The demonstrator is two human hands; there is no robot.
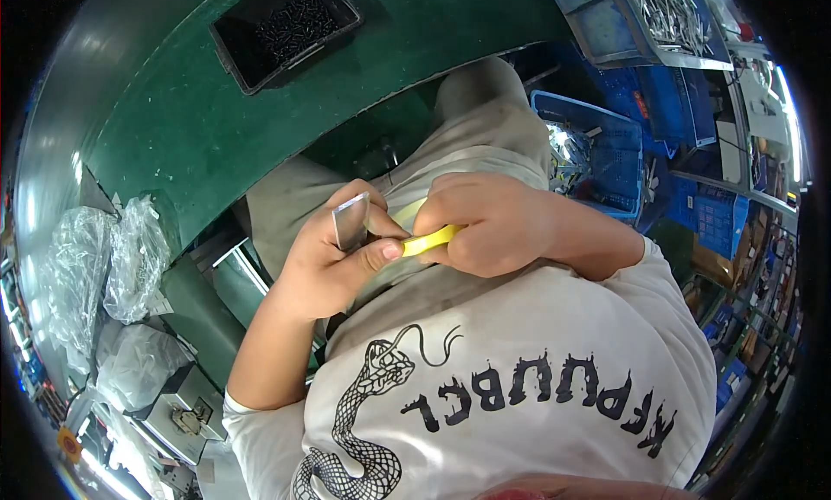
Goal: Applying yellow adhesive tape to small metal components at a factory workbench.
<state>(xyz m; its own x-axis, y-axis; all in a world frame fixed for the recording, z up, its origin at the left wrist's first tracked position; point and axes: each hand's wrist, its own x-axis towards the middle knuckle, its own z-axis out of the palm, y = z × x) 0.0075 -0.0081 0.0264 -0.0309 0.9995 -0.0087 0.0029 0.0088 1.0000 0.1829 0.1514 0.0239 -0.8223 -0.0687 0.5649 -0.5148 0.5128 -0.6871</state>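
Note:
Both my hands meet in front of my waist, above my lap. My left hand [325, 262] is closed, with a small flat rectangular clear plate [350, 223] standing up between its thumb and fingers. Its thumb tip also touches one end of a bright yellow band [430, 239], a curved strip that could be part of a tape roll. My right hand [489, 227] is closed on the other end of this band, fingers curled around it. Much of the band is hidden by the fingers, so its full shape cannot be made out.
Ahead is a green worktable [182, 145] bearing a black bin [251, 76] of small dark parts. To the right are a blue crate [610, 167] on the floor and a raised blue bin [606, 28] of metal pieces. Clear plastic bags [138, 258] lie at left.

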